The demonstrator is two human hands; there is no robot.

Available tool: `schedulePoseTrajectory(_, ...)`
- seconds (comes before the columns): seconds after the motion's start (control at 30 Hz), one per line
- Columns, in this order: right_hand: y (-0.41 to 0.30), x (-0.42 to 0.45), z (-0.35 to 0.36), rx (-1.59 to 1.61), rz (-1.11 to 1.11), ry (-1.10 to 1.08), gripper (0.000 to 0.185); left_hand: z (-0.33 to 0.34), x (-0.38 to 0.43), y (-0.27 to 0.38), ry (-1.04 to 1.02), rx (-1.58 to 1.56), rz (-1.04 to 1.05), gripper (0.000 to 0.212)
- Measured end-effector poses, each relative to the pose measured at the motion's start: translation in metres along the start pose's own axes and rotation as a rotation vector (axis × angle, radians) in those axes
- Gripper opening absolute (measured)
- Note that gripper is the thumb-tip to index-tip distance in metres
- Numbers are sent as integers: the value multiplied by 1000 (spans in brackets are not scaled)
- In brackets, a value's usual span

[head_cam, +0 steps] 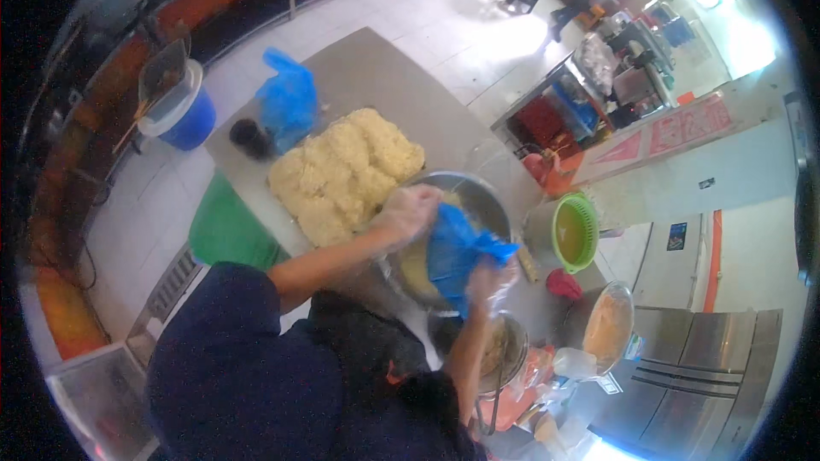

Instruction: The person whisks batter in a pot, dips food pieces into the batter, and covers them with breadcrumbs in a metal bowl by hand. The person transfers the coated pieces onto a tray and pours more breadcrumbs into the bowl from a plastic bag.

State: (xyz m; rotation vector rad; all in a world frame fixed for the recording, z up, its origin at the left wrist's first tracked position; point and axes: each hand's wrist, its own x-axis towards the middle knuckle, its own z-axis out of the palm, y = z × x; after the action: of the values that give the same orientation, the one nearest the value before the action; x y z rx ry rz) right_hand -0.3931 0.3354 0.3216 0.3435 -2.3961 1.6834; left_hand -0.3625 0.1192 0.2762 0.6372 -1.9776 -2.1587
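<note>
A blue plastic bag (pixel 451 246) is stretched between my two hands over a wide metal bowl (pixel 490 195). My left hand (pixel 410 208), in a clear plastic glove, grips one edge of it. On the other side, my right hand (pixel 492 278), also gloved, holds the bag's bunched part. Pale yellow dough-like food (pixel 346 169) lies in a lumpy slab beside the bowl. Some pale yellow content shows inside the bowl, partly hidden by the bag and my arms. Beyond the slab lies another blue plastic bag (pixel 288 99), next to a dark round container (pixel 250 139).
A lime-green basket (pixel 576 230) sits on a bucket right of the bowl. Near it are a pink cloth-like item (pixel 564 283) and a tub of orange food (pixel 608 326). A handled metal pot (pixel 496 352) stands close to my right forearm. A blue bucket (pixel 191 118) stands left.
</note>
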Motion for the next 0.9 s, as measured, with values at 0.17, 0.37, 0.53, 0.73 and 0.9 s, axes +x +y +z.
schedulePoseTrajectory(0.17,-60,11,-27,413,230,43,9,-18,-19,21,-251,395,-84,28)
schedulePoseTrajectory(0.37,-92,7,-31,308,412,53,21,-22,-11,25,-382,596,14,44)
schedulePoseTrajectory(0.53,-80,9,-45,205,586,181,28,-5,-7,-19,-181,14,147,35)
schedulePoseTrajectory(0.73,-87,0,-50,262,430,190,36,11,0,-26,-148,-96,344,25)
schedulePoseTrajectory(0.9,-111,-5,-53,279,267,222,33,8,-6,13,-93,54,331,25)
